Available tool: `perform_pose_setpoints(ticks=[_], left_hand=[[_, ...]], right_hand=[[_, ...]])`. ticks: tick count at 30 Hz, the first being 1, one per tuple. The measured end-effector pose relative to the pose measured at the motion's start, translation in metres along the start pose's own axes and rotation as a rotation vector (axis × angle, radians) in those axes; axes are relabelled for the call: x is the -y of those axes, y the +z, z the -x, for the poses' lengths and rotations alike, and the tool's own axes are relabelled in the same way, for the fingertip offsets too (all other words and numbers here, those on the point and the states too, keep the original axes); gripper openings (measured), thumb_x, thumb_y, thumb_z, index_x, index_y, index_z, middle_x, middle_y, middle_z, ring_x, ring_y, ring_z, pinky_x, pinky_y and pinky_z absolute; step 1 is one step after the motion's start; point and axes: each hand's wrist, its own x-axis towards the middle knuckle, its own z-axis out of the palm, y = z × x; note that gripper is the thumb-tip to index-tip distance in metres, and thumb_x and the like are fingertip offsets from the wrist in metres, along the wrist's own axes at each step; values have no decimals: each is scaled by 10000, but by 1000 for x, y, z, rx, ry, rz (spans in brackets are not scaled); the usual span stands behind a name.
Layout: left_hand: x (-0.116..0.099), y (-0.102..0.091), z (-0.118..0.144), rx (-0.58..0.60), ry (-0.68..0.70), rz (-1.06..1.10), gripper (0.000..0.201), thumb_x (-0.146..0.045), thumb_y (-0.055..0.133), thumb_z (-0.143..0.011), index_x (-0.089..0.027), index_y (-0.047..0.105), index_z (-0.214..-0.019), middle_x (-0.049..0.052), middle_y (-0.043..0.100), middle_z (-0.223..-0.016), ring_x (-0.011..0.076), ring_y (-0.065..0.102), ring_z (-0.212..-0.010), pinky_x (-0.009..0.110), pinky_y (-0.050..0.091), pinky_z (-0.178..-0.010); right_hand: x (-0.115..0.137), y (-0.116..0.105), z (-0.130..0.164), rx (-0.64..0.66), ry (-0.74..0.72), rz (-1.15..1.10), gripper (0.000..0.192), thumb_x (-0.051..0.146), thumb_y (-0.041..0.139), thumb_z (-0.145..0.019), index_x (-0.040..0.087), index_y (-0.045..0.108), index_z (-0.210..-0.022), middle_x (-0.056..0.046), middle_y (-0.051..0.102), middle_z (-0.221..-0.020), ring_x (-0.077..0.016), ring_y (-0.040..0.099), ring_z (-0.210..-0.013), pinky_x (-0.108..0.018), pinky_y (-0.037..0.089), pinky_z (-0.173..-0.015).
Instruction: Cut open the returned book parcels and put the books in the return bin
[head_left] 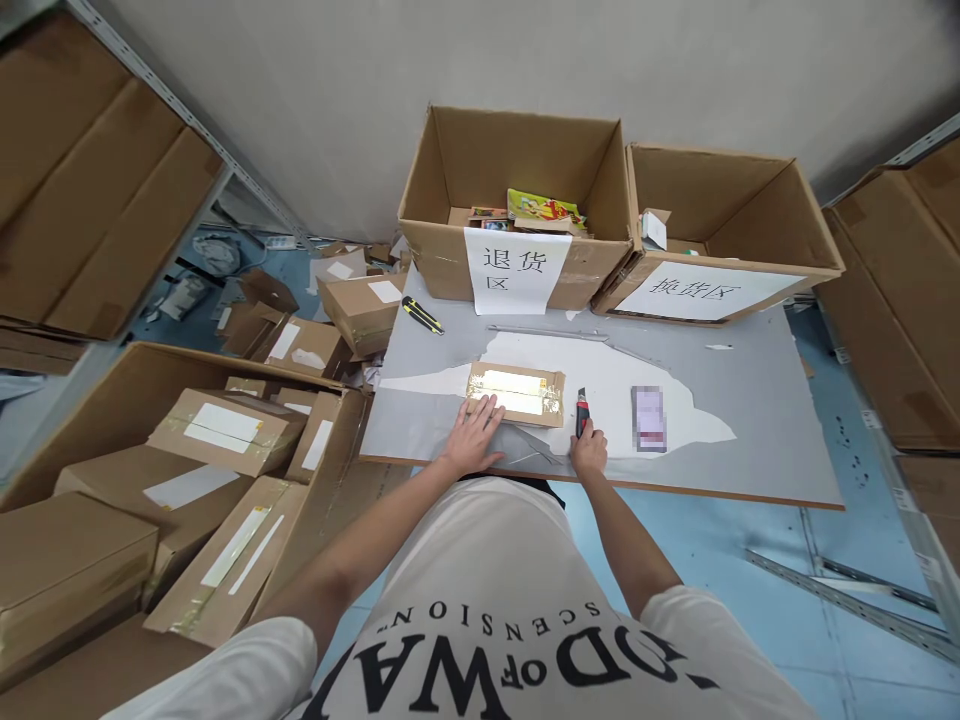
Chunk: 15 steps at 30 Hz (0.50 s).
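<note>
A small taped cardboard parcel [517, 392] lies flat on the grey table [750, 400], near its front edge. My left hand [474, 435] rests on the table with its fingers spread, the fingertips touching the parcel's near left corner. My right hand [589, 450] is closed around a red and black utility knife [581, 409], whose tip points away from me, just right of the parcel. A phone [649, 418] lies on the table to the right of the knife.
Two open cartons with paper labels stand at the table's back: the left carton [517, 215] holds books, the right carton [720, 240] a small item. A yellow-black knife [422, 315] lies at the back left. Several taped parcels [225, 430] fill a big box on my left.
</note>
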Motion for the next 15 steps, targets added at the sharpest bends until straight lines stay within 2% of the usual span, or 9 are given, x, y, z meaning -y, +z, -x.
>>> perform_pose_setpoints(ticks=[5,8,10,12,15], left_hand=[[2,1,-1,-14,2,20,913,-546,577,-741,-159,183,-1468,139,129,-1545,285,67,-1429,508,71,-1130],[1,-1,-2,-5,-10,38,909,-547,576,-738,-167,190,-1468,137,144,-1543,290,82,-1427,510,83,-1129],[0,-1,-2,2,-14,47,911,-554,575,-733,-169,196,-1467,138,162,-1539,297,93,-1425,512,89,-1129],[0,-2,-1,4,-17,53,923,-566,577,-724,-171,197,-1468,137,176,-1536,301,99,-1424,510,88,-1131],[0,-1,-2,5,-21,55,952,-582,587,-704,-176,193,-1469,131,178,-1537,298,100,-1424,498,79,-1138]], right_hand=[[4,-10,3,36,11,-3,566,340,449,-850,166,331,-1376,-186,446,-1163,-341,461,-1102,-457,401,-880],[15,-33,-3,-55,-42,-96,583,355,428,-864,117,313,-1384,-225,416,-1235,-361,405,-1168,-493,359,-934],[31,-56,-11,-173,-179,-170,586,355,384,-884,103,276,-1402,-235,391,-1298,-356,364,-1212,-514,320,-974],[56,-80,-19,-234,-404,-187,595,380,377,-893,127,258,-1417,-214,381,-1354,-344,332,-1257,-521,281,-1011],[100,-104,-30,-67,-804,-43,582,410,435,-886,177,320,-1406,-155,386,-1417,-319,321,-1298,-476,249,-1055]])
